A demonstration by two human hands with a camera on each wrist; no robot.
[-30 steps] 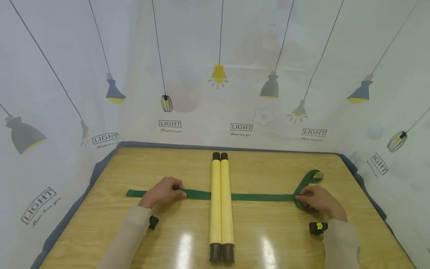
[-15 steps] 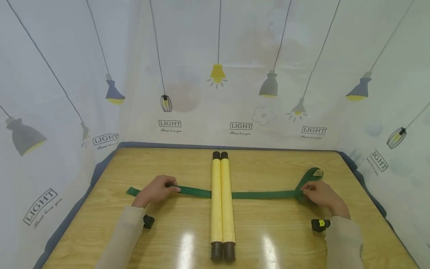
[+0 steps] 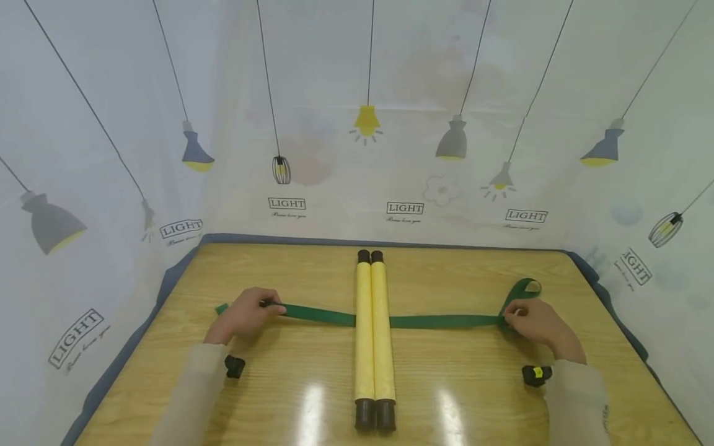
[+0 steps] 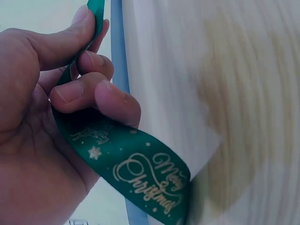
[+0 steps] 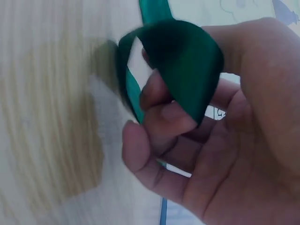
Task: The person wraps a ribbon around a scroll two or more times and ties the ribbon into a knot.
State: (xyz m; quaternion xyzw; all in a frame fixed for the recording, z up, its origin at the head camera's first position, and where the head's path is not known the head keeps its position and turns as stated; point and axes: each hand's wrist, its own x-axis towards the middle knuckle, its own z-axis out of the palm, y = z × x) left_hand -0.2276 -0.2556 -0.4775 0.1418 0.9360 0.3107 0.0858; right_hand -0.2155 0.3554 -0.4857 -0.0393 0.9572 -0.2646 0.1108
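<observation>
A person in pale long sleeves (image 3: 192,384) sits or stands at the near side of a wooden table (image 3: 457,279), and I can see both forearms reaching in over it. Two yellow tubes (image 3: 365,341) with dark brown end caps (image 3: 365,415) lie side by side, touching, down the middle of the table, from just short of the far edge towards the near edge. A green ribbon (image 3: 320,314) crosses beneath them, running from the left part of the table to the right. The left hand (image 3: 248,314) pinches it firmly between thumb and forefinger, the other fingers curled loosely; a short tail lies past the hand, towards the left edge. Up close, that tail reads "Merry Christmas" in pale lettering, with a snowflake. The right hand (image 3: 538,323), nearer the right edge, pinches the ribbon too, its fingers bent inward, and the spare length rises in a loop pointing to the far right corner. A small black gadget (image 3: 235,366) sits by the left wrist, another (image 3: 537,375), with a yellow label, by the right. Behind the far edge hangs a pale cloth (image 3: 334,204) printed with lamps.
</observation>
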